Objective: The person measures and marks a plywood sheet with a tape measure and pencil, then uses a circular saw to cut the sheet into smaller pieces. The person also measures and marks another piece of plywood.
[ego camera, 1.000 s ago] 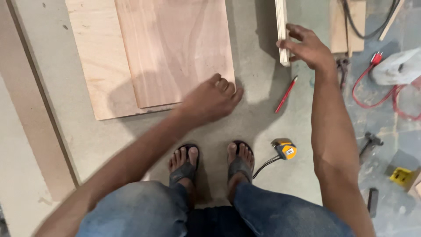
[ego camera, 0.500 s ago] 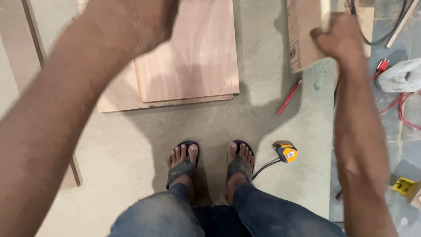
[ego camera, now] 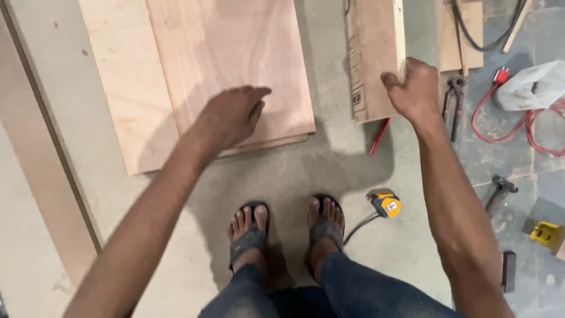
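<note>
A workshop floor of grey, dusty concrete fills the head view, with wood sheets laid flat on the left and tools scattered over darker paving on the right.

The person stands in black sandals, looking straight down. The right hand is clenched around the lower right corner of a narrow plywood board, fingers wrapped over its edge. The board seems tilted up off the floor rather than lying flat, probably because a one-handed grip at the corner is the easy way to lift or steer a long piece. Its face is brownish with plain grain, the pale edge shows along the right side, and dark printed markings run down its left margin. It sits just right of the large sheets and well above the feet in the picture.

The left hand holds nothing: it hangs open, fingers loosely extended, over the lower edge of a reddish plywood sheet; whether it touches the wood I cannot tell. That sheet lies on a paler, wider sheet, stacked flat.

A red pencil lies below the held board. A yellow tape measure rests beside the right foot. Pliers, a red cable and a hammer lie further right.
</note>
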